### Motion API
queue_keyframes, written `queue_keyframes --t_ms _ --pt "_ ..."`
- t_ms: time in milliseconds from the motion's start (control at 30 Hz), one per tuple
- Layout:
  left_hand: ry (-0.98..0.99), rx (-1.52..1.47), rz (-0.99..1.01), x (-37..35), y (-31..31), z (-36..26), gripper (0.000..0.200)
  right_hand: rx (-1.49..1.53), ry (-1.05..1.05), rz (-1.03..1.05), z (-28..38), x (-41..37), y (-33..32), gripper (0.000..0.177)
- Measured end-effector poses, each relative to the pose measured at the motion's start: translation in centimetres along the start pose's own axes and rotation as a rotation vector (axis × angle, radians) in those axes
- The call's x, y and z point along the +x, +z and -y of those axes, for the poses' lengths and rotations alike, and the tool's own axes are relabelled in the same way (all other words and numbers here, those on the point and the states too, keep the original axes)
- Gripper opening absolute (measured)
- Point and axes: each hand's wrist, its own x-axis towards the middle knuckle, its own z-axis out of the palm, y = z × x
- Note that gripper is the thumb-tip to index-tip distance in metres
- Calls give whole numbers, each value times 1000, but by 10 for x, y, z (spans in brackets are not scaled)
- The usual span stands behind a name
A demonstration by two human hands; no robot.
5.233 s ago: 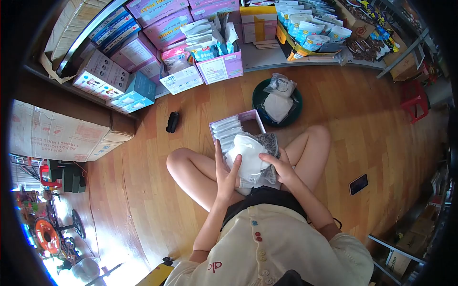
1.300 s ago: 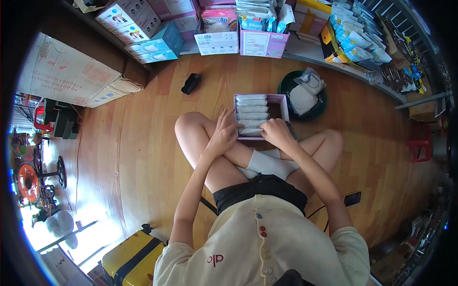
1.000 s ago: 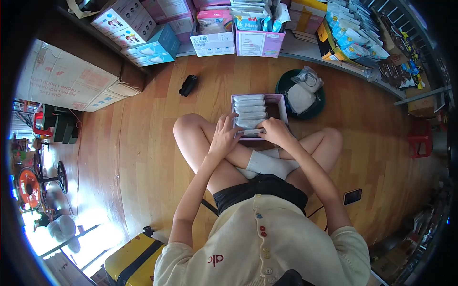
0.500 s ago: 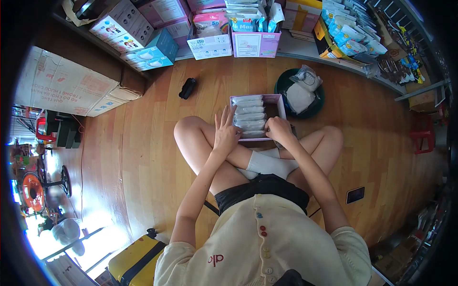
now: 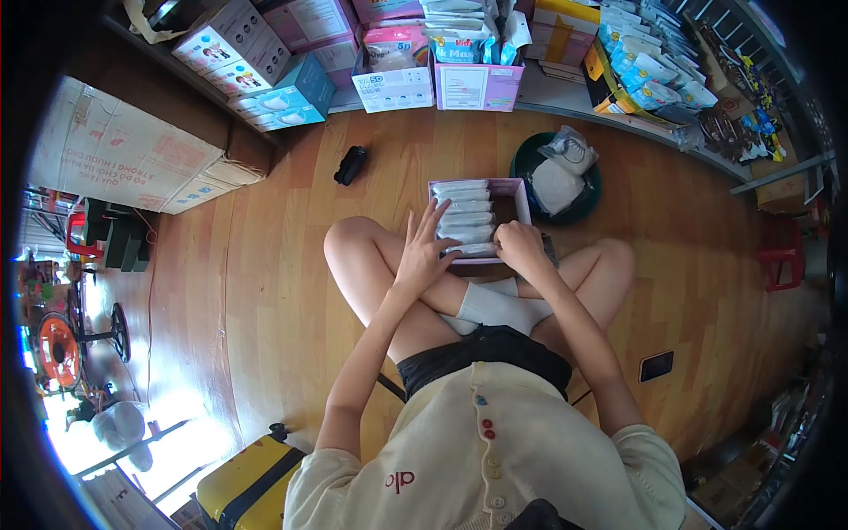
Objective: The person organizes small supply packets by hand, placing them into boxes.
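Observation:
A pinkish-purple open box (image 5: 511, 186) rests on the floor in front of my crossed legs. Several white wrapped packets (image 5: 465, 207) lie in a row along its left side, and its right part shows a bare dark interior. My left hand (image 5: 426, 254) is at the box's near left corner, fingers spread, with fingertips touching the nearest packets. At the near right part of the box, my right hand (image 5: 522, 245) has its fingers bent together over the end of the nearest packet; what they hold, if anything, is hidden.
Right of the box stands a dark green basin (image 5: 530, 148) holding plastic-wrapped white items. A black object (image 5: 351, 165) lies on the floor ahead, a phone (image 5: 656, 366) to the right. Stocked shelves line the far side; a yellow suitcase (image 5: 243, 481) is at lower left.
My left hand has shifted slightly down, its fingertips lower on the packets. My right hand stays nearly in place at the box's near right side. The whole view has shifted slightly.

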Motion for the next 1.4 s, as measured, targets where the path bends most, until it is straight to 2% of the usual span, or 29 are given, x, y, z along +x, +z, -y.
queue_keyframes --t_ms 67,233,300,400,467,533,567,600,667,700,900,1000,1133,1267,1400 --pt "16 81 103 -1 5 2 13 -25 -6 -9 7 1 -6 9" --pt "-100 84 90 -4 11 1 10 10 -82 -86 24 4 -19 4" --pt "-148 100 92 -6 11 2 11 59 -175 -232 35 6 -21 3" --pt "-128 164 57 -7 10 3 18 -12 -226 -212 55 10 -21 4" --pt "-158 22 15 -7 1 -6 23 -10 -257 -189 56 17 2 6" --pt "-148 49 35 -8 -6 -10 23 -11 -296 -143 64 16 10 5" --pt "-138 76 54 -10 -9 -10 22 39 -290 -51 61 15 11 8" --pt "-144 78 51 -12 -8 -7 22 40 -297 -49 60 11 5 8" --pt "-135 56 73 -15 -4 2 20 231 -172 -119 50 3 -10 16" --pt "-140 56 71 -14 -5 4 20 228 -111 -115 36 -1 -9 21" --pt "-21 42 47 -5 1 -3 17 308 -67 -104 1 -11 -15 8" --pt "-11 113 118 -1 2 -2 13 193 -88 -60 7 -10 -4 13" --pt "-19 163 153 -3 7 3 10 78 -133 -121 14 -5 10 8" --pt "-70 181 144 1 10 3 8 78 -135 -147 11 -1 26 5" --pt "-28 200 171 6 7 0 8 147 -167 -189 11 -1 26 4"
